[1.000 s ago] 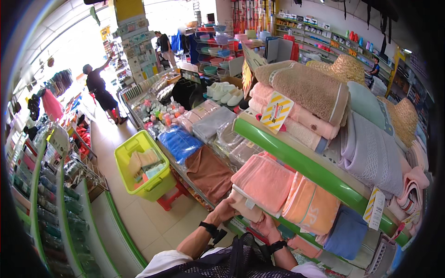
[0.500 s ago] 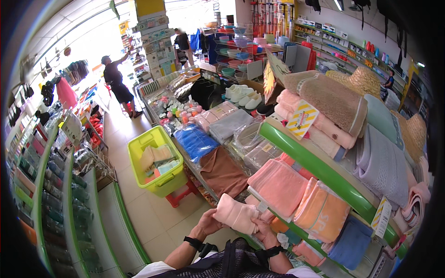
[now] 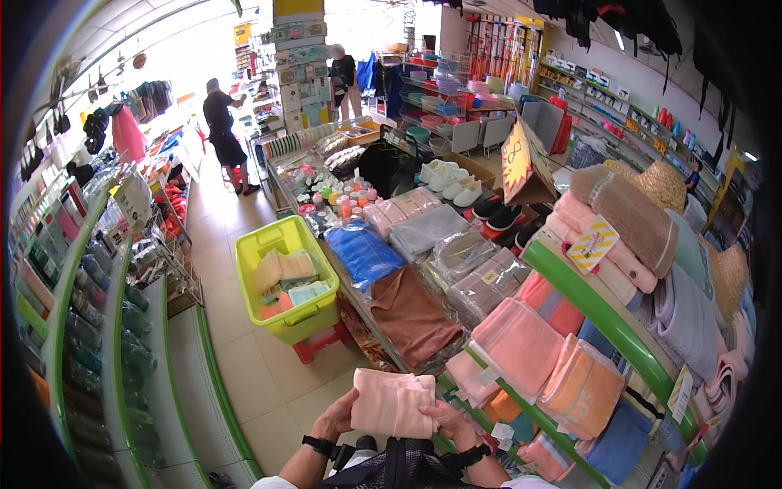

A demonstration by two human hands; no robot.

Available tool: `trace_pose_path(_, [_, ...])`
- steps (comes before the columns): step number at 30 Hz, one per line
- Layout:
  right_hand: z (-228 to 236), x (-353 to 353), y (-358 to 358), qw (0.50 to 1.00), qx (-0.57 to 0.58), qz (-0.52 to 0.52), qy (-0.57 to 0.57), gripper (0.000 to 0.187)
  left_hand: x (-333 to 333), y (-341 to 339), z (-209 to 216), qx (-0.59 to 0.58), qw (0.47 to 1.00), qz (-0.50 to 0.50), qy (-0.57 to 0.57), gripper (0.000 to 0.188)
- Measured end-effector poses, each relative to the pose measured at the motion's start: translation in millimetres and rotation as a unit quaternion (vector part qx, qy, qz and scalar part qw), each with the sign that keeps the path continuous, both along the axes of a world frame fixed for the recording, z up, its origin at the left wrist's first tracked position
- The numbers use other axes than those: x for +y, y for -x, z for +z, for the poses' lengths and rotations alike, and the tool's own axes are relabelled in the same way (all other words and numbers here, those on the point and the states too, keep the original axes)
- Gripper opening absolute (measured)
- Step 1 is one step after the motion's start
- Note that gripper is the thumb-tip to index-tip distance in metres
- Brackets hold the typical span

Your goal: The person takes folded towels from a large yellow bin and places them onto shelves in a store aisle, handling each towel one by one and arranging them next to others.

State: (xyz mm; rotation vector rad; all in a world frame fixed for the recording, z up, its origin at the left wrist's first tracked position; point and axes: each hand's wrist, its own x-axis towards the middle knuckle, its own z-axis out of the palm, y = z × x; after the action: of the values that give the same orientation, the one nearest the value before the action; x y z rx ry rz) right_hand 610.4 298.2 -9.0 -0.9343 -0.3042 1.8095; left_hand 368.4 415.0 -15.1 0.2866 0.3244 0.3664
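A folded pale pink towel point(image 3: 393, 403) is stretched between my two hands, low in front of my body. My left hand point(image 3: 336, 414) grips its left edge, thumb on top. On the opposite edge my right hand point(image 3: 453, 422) pinches the cloth; the fingers underneath are hidden. Just right of my hands, folded towels lie on a green-edged shelf: a coral pink towel point(image 3: 518, 345) and an orange towel point(image 3: 582, 388). A blue towel point(image 3: 619, 430) sits lower.
A lime green tub point(image 3: 287, 322) with folded cloths stands on a red stool point(image 3: 319, 342). Behind it is a table with a brown cloth point(image 3: 411, 314) and a blue packet point(image 3: 363, 251). Green-edged shelving point(image 3: 216, 391) lines the left. A person point(image 3: 221, 130) stands in the aisle.
The pink towel has come level and closer to my body, held flatter between both hands. My view has shifted left, and the person in the aisle has lowered an arm.
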Motion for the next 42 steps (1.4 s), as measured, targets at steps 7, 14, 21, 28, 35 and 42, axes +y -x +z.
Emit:
trace_pose_path(7, [-11.3,33.1,50.9,0.998,-0.005,0.064,-0.015,0.039,2.6,63.0,11.2,0.044,0.997,0.043,-0.036,0.061])
trace_pose_path(14, [0.9,64.4,110.7,0.99,-0.033,0.124,-0.051,0.043,5.5,124.6,14.7,0.071,0.989,0.124,-0.034,0.059])
trace_pose_path(21, [4.5,89.8,165.3,0.981,-0.027,0.186,-0.048,0.043,1.2,183.2,9.2,0.063,0.978,0.196,-0.036,0.056])
trace_pose_path(28, [4.9,102.6,213.7,0.975,-0.032,0.217,-0.032,0.043,-8.7,224.5,12.9,-0.003,0.968,0.249,-0.018,0.062])
trace_pose_path(35, [7.1,102.5,229.3,0.982,-0.014,0.189,-0.012,0.04,-1.4,235.9,25.1,0.022,0.969,0.244,-0.026,0.06])
trace_pose_path(42, [8.2,94.1,199.7,0.987,0.013,0.159,0.023,0.042,9.0,209.9,17.2,0.044,0.976,0.211,-0.04,0.057])
